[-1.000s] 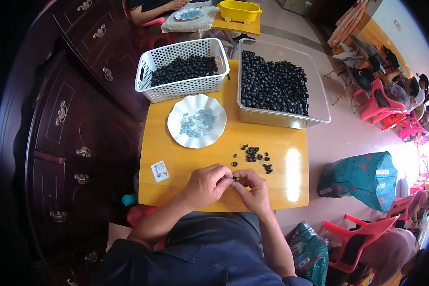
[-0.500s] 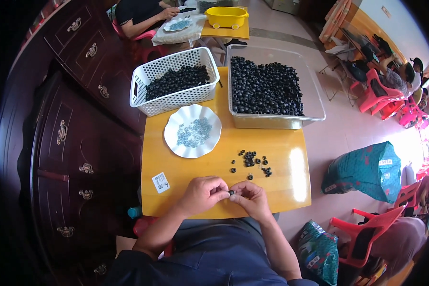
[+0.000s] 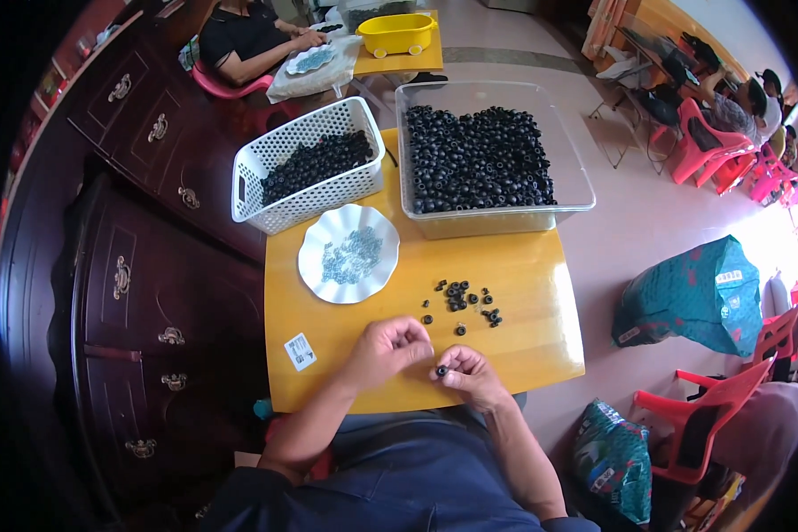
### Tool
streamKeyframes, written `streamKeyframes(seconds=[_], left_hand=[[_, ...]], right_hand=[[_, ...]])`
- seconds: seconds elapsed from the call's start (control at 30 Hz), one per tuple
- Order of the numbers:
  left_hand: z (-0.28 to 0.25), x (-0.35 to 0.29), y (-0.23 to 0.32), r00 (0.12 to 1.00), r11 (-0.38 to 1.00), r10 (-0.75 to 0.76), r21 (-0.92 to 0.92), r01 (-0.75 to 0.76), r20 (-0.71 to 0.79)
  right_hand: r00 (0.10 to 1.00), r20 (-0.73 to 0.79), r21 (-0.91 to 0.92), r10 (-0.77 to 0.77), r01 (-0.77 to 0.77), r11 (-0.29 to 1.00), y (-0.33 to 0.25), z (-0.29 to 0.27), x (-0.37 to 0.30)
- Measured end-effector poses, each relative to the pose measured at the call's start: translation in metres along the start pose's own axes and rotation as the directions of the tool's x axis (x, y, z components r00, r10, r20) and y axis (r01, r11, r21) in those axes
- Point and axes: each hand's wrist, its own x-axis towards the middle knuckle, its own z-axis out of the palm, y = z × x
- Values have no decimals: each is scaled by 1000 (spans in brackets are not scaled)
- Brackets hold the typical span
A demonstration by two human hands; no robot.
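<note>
Between the thumb and fingers of my right hand [image 3: 472, 377] is a small black ring-shaped part [image 3: 442, 371], its hole facing up. My left hand [image 3: 388, 353] is just left of it, apart from the part, with thumb and fingertips pinched together; anything tiny between them cannot be made out. Beyond my hands several loose black ring-shaped parts [image 3: 457, 296] lie scattered on the yellow table [image 3: 346, 372]. A white wavy-rimmed plate [image 3: 310, 277] holds many small, clear bluish pieces [image 3: 353, 257].
At the back are a white perforated basket [image 3: 314, 206] and a clear plastic bin [image 3: 496, 215], both filled with black parts. A small white label card [image 3: 300, 352] lies at left. Dark drawers [image 3: 133, 293] flank the table; teal sacks [image 3: 692, 297] stand on the right. Another person works at the far table.
My hands have drawn apart; the black part now shows in my right hand, lower than before. The whole view has shifted slightly with my head.
</note>
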Motion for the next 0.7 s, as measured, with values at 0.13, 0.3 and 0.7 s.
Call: streamKeyframes(seconds=[0.13, 0.3, 0.7], left_hand=[[2, 30, 9, 919, 712, 339, 694, -110, -201], [1, 47, -1, 931, 606, 338, 789, -101, -140], [2, 59, -9, 953, 566, 280, 822, -66, -116]], right_hand=[[989, 123, 117, -79, 65, 991, 6, -13, 3], [990, 118, 153, -73, 55, 987, 6, -14, 2], [988, 132, 181, -80, 56, 982, 2, -13, 4]])
